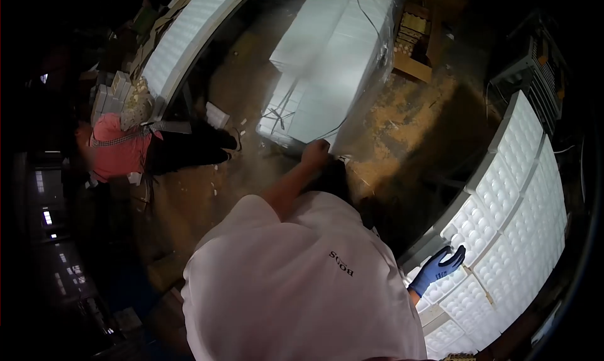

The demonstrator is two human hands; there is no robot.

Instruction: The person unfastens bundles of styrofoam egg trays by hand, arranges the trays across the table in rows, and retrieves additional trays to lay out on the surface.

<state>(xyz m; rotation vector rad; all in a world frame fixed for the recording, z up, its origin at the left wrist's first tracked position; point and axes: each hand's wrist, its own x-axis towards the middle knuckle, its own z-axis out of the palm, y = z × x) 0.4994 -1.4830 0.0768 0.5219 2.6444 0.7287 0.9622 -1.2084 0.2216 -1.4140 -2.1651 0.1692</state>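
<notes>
My left hand (316,152), bare, is in front of my body at the near end of a pale wrapped stack of blocks (327,103). Its fingers are curled closed, and whatever they hold, if anything, is hidden. A dark strap (333,132) on the stack runs close to it. On my right, my right hand (440,266) wears a blue and black glove. Thumb and fingers are apart, above brightly lit trays of white eggs (475,226). It is nearest the trays at the inner edge; whether it touches an egg I cannot tell.
A long lit surface of egg trays (522,235) curves along my right, with a dark slatted machine (535,72) beyond. An open cardboard box (412,65) stands past the stack. At left, a person in a pink top (116,147) is beside another egg-tray line (189,31).
</notes>
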